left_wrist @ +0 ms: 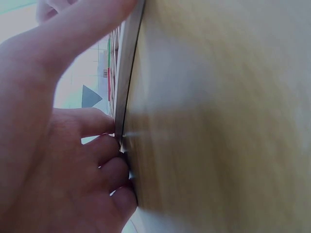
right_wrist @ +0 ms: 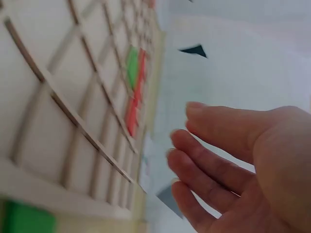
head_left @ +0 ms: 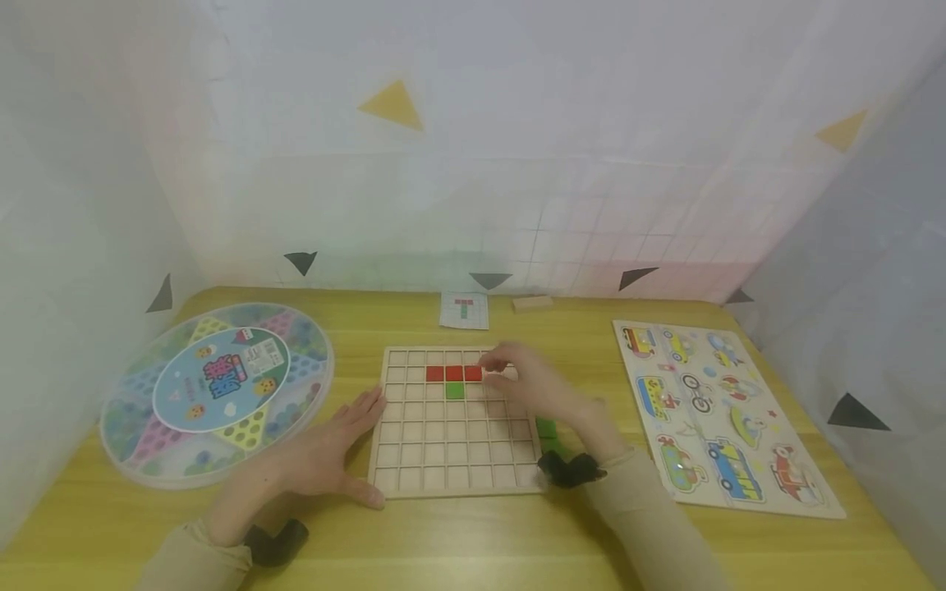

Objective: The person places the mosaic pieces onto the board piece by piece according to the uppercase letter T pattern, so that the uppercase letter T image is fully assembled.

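A wooden grid board (head_left: 433, 454) lies flat in front of me. Three red square tiles (head_left: 454, 373) form a row in its upper part, and one green tile (head_left: 454, 391) sits directly below the middle one. My left hand (head_left: 321, 454) rests against the board's left side, fingers spread along the edge and thumb at the lower corner. Over the board's upper right hovers my right hand (head_left: 534, 384), just beside the red row. In the right wrist view its thumb and fingers (right_wrist: 206, 179) are apart, with nothing between them. Loose green tiles (head_left: 546, 428) lie right of the board, partly covered by the right arm.
Behind the board lie a pattern card (head_left: 451, 321) showing a red and green T and a small wooden block (head_left: 533, 304). A round Chinese checkers box (head_left: 177, 369) occupies the left. A vehicle picture puzzle (head_left: 709, 427) lies at right. White sheeting (head_left: 473, 197) encloses the table.
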Tool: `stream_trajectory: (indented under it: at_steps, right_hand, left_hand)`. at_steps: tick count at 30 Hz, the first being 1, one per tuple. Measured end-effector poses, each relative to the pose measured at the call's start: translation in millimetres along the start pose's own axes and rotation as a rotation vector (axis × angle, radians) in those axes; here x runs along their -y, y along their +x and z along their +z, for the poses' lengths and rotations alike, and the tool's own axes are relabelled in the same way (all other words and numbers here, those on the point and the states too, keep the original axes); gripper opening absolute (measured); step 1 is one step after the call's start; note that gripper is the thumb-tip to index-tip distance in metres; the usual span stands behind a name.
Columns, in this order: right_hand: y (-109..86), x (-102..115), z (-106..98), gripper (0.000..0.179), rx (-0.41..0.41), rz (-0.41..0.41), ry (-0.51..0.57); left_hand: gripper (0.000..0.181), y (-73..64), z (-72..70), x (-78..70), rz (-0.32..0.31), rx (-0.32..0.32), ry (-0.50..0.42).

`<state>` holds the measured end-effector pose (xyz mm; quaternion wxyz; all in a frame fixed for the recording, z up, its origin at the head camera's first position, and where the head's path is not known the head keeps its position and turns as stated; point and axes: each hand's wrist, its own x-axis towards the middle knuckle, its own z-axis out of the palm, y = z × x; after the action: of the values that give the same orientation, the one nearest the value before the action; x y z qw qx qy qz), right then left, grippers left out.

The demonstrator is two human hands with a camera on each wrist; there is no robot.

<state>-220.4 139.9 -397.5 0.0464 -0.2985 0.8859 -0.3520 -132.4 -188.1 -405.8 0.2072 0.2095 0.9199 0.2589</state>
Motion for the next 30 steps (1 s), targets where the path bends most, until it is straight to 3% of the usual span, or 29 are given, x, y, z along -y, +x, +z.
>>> stream_trajectory:
  at_steps: [4, 15, 23, 30]
  right_hand:
    - [-11.3, -2, -18, 0.026, -0.019, 0.022, 0.009]
    - [-41.3, -18, -37, 0.019, -0.06, -0.056, -0.12]
    - [-64.1, -37, -43, 0.019, -0.046, -0.038, -0.12]
    - [-67.8, -48, -44, 0.017, 0.011, -0.009, -0.121]
  left_hand:
    - [0.129, -0.1, 0.2, -0.9, -0.004, 0.005, -0.003]
    - [0.128, -0.7, -0.5, -0.1, -0.001, 0.005, -0.004]
    - [0.128, -0.2, 0.2, 0.6, -0.008, 0.009, 0.002]
    - [0.128, -0.3, -0.2, 0.9, -0.012, 0.012, 0.001]
